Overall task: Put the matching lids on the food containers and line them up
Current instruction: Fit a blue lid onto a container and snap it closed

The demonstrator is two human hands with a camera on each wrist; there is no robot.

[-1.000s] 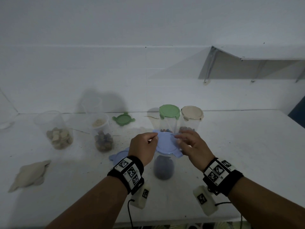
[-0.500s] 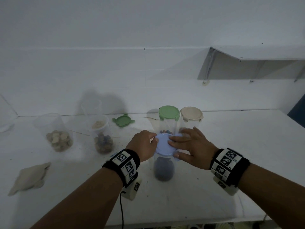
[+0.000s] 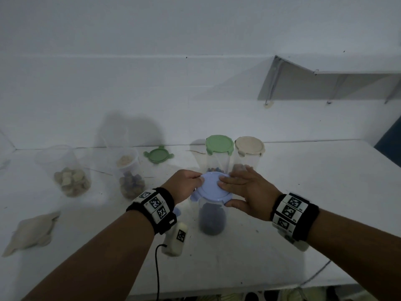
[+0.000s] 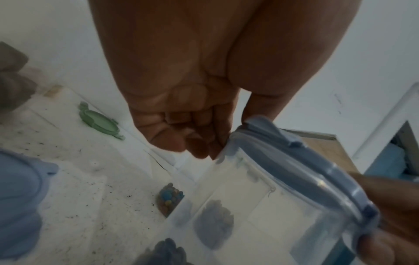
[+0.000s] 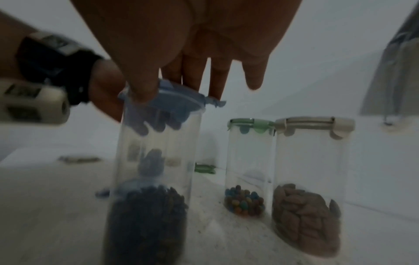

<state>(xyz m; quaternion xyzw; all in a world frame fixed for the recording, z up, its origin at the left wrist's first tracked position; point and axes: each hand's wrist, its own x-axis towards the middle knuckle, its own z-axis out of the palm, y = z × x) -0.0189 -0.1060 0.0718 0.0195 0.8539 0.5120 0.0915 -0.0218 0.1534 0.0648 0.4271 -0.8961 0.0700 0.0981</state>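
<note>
While the round pale-blue plastic lid with four clip tabs [image 3: 213, 187] is sitting on the mouth of the tall clear plastic container of dark pieces [image 3: 212, 218], both hands are working at its rim. The container is standing upright on the white tabletop [image 3: 303, 192], just in front of two containers already closed: one with a green lid [image 3: 219, 144] and one with a beige lid [image 3: 249, 146], the two side by side. The right hand [image 3: 249, 192] is lying across the lid's right half with fingers nearly straight, thumb hooking under the near edge; its grip is a flat press, not a closed hold. The left hand [image 3: 184, 185] is curling at the lid's left edge; the left wrist view shows the fingertips at a tab, but whether they are actually pinching it I cannot tell. Judgement: the lid is seeming thin, light and slightly flexible, its tabs hinging down; the container is looking rigid, smooth-walled and top-light, so it is likely tipping if pressed off-centre. Best hold: steady the wall below the rim, then press each tab in turn. To the left, three open containers, a loose green lid [image 3: 158, 154] and a second blue lid [image 4: 20, 206] are waiting.
</note>
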